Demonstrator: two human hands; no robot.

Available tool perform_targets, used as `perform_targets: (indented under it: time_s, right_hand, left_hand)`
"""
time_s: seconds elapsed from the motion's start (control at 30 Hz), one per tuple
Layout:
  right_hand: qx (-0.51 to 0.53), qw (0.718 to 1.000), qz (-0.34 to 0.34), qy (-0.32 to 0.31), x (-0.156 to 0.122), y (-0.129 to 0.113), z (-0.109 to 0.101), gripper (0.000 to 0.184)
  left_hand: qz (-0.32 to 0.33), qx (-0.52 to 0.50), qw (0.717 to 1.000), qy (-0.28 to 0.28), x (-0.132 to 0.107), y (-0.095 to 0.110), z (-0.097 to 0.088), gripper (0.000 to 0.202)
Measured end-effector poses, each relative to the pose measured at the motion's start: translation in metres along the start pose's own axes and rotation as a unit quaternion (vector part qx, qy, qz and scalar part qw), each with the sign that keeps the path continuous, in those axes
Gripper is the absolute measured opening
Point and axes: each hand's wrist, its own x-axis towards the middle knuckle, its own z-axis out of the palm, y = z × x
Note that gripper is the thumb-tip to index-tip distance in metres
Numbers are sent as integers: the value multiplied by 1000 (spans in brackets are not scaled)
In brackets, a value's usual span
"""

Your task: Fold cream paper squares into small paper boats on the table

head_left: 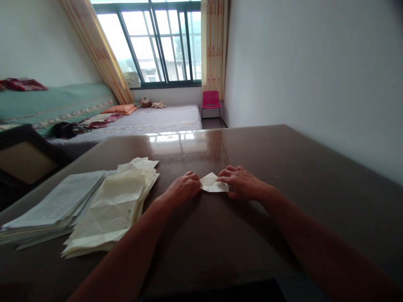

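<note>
A small piece of folded white paper (211, 183) lies on the dark glossy table (201, 235), with its peak pointing away from me. My left hand (186, 185) grips its left corner, fingers curled together and the thumb side against the paper. At the other end, my right hand (241, 182) has its fingers bent over the right part of the paper, with the index fingertip on its upper face and the thumb by the lower right corner. Parts of the paper's right side are hidden under those fingers.
To the left lie a stack of creased cream paper (110, 197) and a stack of printed sheets (59, 201). A dark chair (28, 155) stands beyond the left table edge. Behind the table are a bed (170, 117) and a pink chair (210, 100); a white wall (315, 75) runs along the right.
</note>
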Motion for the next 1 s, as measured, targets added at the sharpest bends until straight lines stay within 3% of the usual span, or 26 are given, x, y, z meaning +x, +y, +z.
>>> perform_targets:
  time_s: [0.07,0.17,0.4,0.57,0.77,0.9,1.0]
  right_hand:
    - [9,1000,-9,8,2,-4,3,47]
    - [30,999,9,18,7,-5,9,24]
    - [181,975,126,23,15,12,25,26]
    - [158,971,176,30,17,8,28,23]
    - [132,974,180,30,16,3,27,25]
    - [110,979,169,33,16,2,27,26]
    - [105,980,167,28,17,1,28,24]
  left_hand:
    - [-8,3,1000,0,0,1,0,25]
    - [-23,-3,1000,1,1,0,0,26]
    - [-134,-68,987,61,9,-12,20,30]
    - [-189,-40,979,70,11,-8,28,30]
    - [-215,-3,976,41,11,-6,25,31]
    - [-194,32,978,64,11,-4,25,31]
    - [-109,40,989,92,12,1,23,35]
